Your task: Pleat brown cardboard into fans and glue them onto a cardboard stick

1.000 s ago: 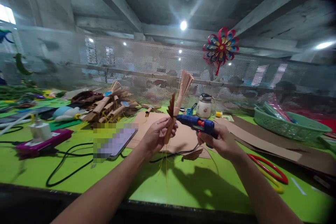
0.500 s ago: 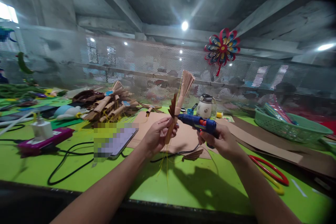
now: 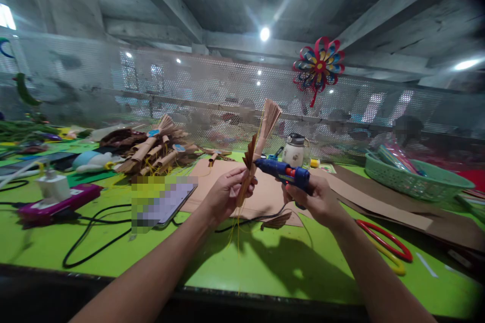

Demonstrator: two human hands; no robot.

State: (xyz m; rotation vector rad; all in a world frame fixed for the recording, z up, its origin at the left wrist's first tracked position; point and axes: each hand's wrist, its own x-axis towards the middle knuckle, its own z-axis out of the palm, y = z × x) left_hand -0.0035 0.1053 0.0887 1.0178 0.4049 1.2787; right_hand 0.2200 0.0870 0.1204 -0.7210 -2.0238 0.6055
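My left hand (image 3: 229,192) is closed around a brown paper roll (image 3: 261,144) with a pleated, fanned top, held upright and leaning slightly right. A darker pleated paper piece (image 3: 249,152) stands against its left side, and yellow strings (image 3: 238,237) hang below. In my right hand (image 3: 318,202) is a blue hot glue gun (image 3: 290,174) with a red light showing. Its nozzle points left, at or very close to the paper roll; whether they touch I cannot tell. Another brown pleated paper piece (image 3: 277,220) lies on the table below my hands.
Finished-looking paper rolls (image 3: 151,149) are heaped at left. A purple power strip (image 3: 58,205), a phone (image 3: 166,207) and black cables lie nearer. Brown cardboard (image 3: 204,181) covers the middle. At right are a green basket (image 3: 417,179), red-handled scissors (image 3: 386,239) and paper strips; a jar (image 3: 294,149) stands behind.
The whole view has shifted slightly left. Both hands keep their grips, and the glue gun's nozzle stays by the paper roll with little visible movement.
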